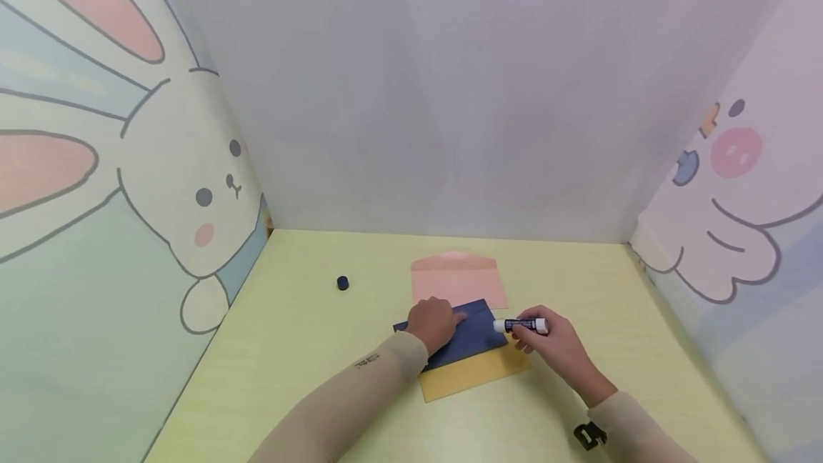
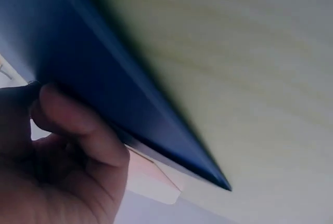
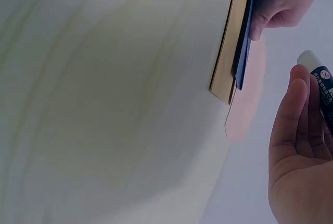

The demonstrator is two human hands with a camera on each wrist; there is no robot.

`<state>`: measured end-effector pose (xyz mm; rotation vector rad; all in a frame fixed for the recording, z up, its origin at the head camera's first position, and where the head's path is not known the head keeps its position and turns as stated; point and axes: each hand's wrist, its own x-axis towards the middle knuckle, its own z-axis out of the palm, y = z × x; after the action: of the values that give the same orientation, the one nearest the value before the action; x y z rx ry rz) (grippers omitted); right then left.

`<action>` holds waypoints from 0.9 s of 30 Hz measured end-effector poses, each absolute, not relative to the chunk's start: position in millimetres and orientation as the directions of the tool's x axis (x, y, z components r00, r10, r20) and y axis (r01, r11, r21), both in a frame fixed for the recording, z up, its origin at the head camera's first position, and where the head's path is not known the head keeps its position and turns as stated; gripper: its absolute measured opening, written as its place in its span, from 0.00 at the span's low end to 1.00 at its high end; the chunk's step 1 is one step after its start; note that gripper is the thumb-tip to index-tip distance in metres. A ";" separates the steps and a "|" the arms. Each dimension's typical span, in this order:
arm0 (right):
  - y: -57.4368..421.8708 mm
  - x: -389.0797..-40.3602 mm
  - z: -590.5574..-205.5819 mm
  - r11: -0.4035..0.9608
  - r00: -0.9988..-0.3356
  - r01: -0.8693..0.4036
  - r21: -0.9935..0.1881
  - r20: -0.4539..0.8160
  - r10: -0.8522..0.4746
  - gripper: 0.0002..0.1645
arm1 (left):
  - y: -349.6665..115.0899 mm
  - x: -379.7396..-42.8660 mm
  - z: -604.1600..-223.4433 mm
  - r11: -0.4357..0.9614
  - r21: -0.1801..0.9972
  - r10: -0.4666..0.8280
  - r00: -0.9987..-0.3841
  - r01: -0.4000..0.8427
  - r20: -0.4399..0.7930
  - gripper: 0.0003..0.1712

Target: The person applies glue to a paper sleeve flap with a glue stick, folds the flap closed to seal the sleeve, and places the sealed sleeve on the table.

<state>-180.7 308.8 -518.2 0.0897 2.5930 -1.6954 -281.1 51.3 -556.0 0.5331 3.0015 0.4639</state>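
Note:
My left hand (image 1: pixel 432 324) rests on a navy envelope (image 1: pixel 477 327), its fingers curled and one digit laid along the paper. Under the navy envelope lies a yellow envelope (image 1: pixel 472 373), showing along the near side. A pink envelope (image 1: pixel 456 284) with its flap up lies just beyond, partly covered by the navy one. Off the right end of the navy envelope, my right hand (image 1: pixel 558 345) holds a white glue stick (image 1: pixel 522 325) with a dark label between thumb and fingers. Its white tip points left over the envelope's edge and has no cap on.
A small dark cap (image 1: pixel 343 283) stands on the pale yellow table (image 1: pixel 289 349), left of the envelopes. Grey cloth hangs behind the table, and panels with cartoon animals enclose its left and right sides. A black buckle (image 1: pixel 589 436) hangs by my right sleeve.

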 end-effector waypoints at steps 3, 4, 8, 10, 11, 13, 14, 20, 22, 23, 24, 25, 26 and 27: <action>308.0 -179.9 -518.3 0.402 -0.998 0.069 -0.913 -0.066 0.023 0.19 | 46.6 -290.1 -570.3 0.883 0.316 0.361 -0.933 0.347 0.017 0.37; 307.9 -179.9 -518.4 0.402 -0.998 0.070 -0.913 -0.067 0.022 0.19 | 44.5 -291.3 -570.6 0.876 0.334 0.364 -0.931 0.349 0.016 0.37; 307.7 -180.5 -519.1 0.403 -0.997 0.073 -0.912 -0.070 0.023 0.19 | 35.5 -289.9 -557.1 0.834 0.456 0.364 -0.931 0.312 -0.028 0.34; 307.5 -180.7 -518.8 0.401 -0.997 0.077 -0.913 -0.072 0.027 0.19 | 31.7 -289.6 -550.9 0.813 0.506 0.365 -0.929 0.288 -0.057 0.32; 307.4 -180.9 -518.8 0.402 -0.997 0.077 -0.912 -0.073 0.025 0.19 | 30.1 -290.3 -550.4 0.808 0.518 0.367 -0.927 0.280 -0.072 0.30; 306.7 -180.6 -518.0 0.401 -0.997 0.083 -0.913 -0.078 0.027 0.19 | 26.3 -290.9 -548.0 0.795 0.539 0.385 -0.918 0.278 -0.093 0.26; 306.5 -180.4 -517.8 0.400 -0.996 0.084 -0.913 -0.079 0.028 0.19 | 24.4 -291.4 -546.8 0.789 0.543 0.399 -0.912 0.285 -0.100 0.25; 305.7 -178.7 -516.4 0.395 -0.997 0.079 -0.915 -0.073 0.030 0.18 | 13.2 -292.1 -544.1 0.752 0.579 0.460 -0.880 0.315 -0.118 0.29; 305.5 -178.1 -515.7 0.388 -0.996 0.085 -0.918 -0.080 0.030 0.19 | 11.3 -292.2 -544.4 0.747 0.585 0.463 -0.878 0.316 -0.116 0.31; 305.3 -177.7 -515.0 0.384 -0.996 0.090 -0.919 -0.085 0.031 0.19 | 10.8 -292.5 -544.5 0.749 0.584 0.462 -0.879 0.314 -0.120 0.31; 305.6 -177.9 -515.0 0.383 -0.996 0.091 -0.919 -0.086 0.029 0.19 | 10.5 -292.7 -544.6 0.749 0.584 0.461 -0.879 0.313 -0.120 0.31; 305.7 -177.8 -514.6 0.380 -0.995 0.095 -0.920 -0.090 0.030 0.19 | 10.4 -293.2 -544.6 0.750 0.583 0.460 -0.879 0.312 -0.122 0.31; 305.8 -177.9 -514.5 0.380 -0.995 0.095 -0.920 -0.091 0.029 0.19 | 10.4 -293.5 -544.5 0.751 0.583 0.461 -0.878 0.311 -0.125 0.31; 305.8 -177.9 -514.1 0.378 -0.995 0.098 -0.921 -0.093 0.031 0.20 | 10.4 -294.2 -544.6 0.753 0.578 0.465 -0.876 0.315 -0.130 0.31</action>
<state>-177.9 305.8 -514.1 0.1195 2.5572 -1.7148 -294.2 10.4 -544.6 0.6100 2.6864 0.8153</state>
